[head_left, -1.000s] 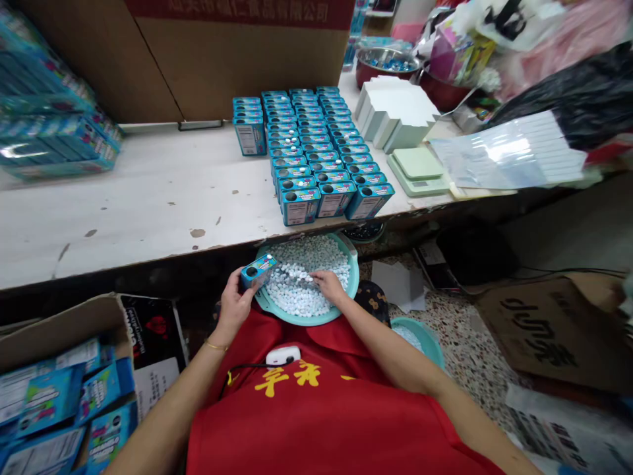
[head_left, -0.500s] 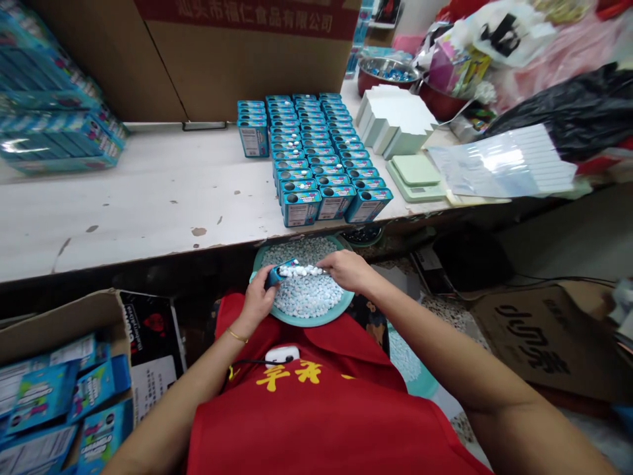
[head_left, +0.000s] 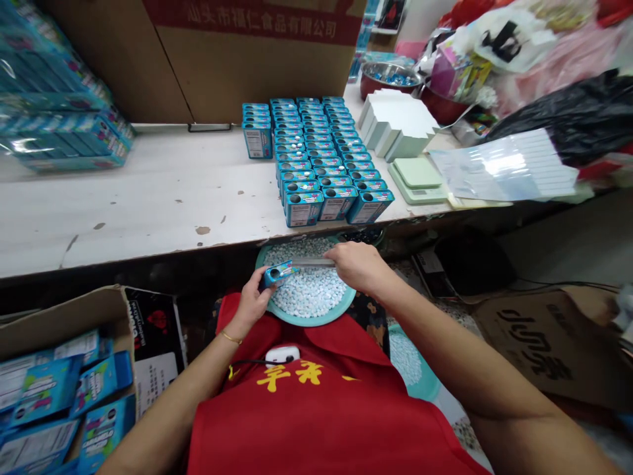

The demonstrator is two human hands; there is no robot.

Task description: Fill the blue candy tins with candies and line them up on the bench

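Note:
My left hand [head_left: 254, 300] is closed round a small blue box [head_left: 279, 272], which is tilted over the left side of a green basin [head_left: 316, 320]. Small white candies [head_left: 311, 290] fill the basin. My right hand [head_left: 353, 262] grips a flat scoop [head_left: 312, 262] whose far end touches the blue box; no candies show on it. Rows of blue boxes [head_left: 324, 161] stand on the white table [head_left: 148, 211], a few with white candies on their tops.
A carton [head_left: 93, 300] of blue packs stands at lower left. On the table are wrapped blue packs [head_left: 69, 142], a large carton [head_left: 257, 63], white card stacks [head_left: 395, 125] and a green scale [head_left: 418, 179]. Another basin [head_left: 413, 363] sits low at right.
The white candies on the scoop have gone from it. My right hand has risen slightly and turned the scoop. The view has shifted a little.

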